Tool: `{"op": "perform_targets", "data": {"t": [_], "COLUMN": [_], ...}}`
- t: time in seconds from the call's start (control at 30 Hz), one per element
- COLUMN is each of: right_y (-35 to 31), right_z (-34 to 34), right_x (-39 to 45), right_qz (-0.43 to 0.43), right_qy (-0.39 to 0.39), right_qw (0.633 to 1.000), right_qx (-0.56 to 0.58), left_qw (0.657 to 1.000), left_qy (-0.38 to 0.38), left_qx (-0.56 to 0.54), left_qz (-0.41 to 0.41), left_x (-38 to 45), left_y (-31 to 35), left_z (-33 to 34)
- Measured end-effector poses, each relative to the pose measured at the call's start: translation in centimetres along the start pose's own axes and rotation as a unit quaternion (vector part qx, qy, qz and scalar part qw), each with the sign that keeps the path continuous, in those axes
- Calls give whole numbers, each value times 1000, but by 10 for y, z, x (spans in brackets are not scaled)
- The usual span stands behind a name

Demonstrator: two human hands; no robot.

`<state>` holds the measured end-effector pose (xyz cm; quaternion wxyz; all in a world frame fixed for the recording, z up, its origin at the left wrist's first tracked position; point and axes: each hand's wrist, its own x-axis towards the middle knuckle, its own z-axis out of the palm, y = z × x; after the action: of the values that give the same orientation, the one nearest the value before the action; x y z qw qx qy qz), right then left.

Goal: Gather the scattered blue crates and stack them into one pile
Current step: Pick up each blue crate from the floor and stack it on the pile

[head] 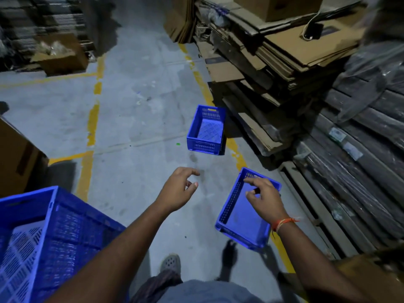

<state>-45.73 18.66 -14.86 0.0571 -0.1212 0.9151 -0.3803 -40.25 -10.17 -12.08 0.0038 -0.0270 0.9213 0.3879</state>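
Both hands empty, fingers loosely spread: right hand [263, 199] over near crate [240, 224], left hand [180, 189] beside it. Grab opp. rims w/ both hands, lift level, then far crate [206, 130].

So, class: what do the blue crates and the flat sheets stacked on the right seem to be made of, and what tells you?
Blue crates: apparently moulded plastic, uniform saturated colour, slotted walls, lattice base, slight sheen. Flat sheets: most likely corrugated cardboard, matte brown, with layered edges; the fluting itself is too blurred to confirm.
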Motion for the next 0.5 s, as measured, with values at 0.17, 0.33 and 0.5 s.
{"op": "perform_targets", "data": {"t": [0.17,0.33,0.5], "right_y": [-2,-8,-21], "right_z": [15,37,67], "right_x": [18,54,128], "right_qz": [4,17,17], "right_qy": [-4,-33,-54], "right_qw": [1000,999,998], "right_qx": [19,25,20], "left_qw": [1000,1000,1000], "left_qy": [3,14,7], "left_qx": [23,10,7], "left_qz": [-5,-17,-23], "left_x": [23,61,112], "left_y": [-4,-30,-81], "left_z": [-11,-24,-49]}}
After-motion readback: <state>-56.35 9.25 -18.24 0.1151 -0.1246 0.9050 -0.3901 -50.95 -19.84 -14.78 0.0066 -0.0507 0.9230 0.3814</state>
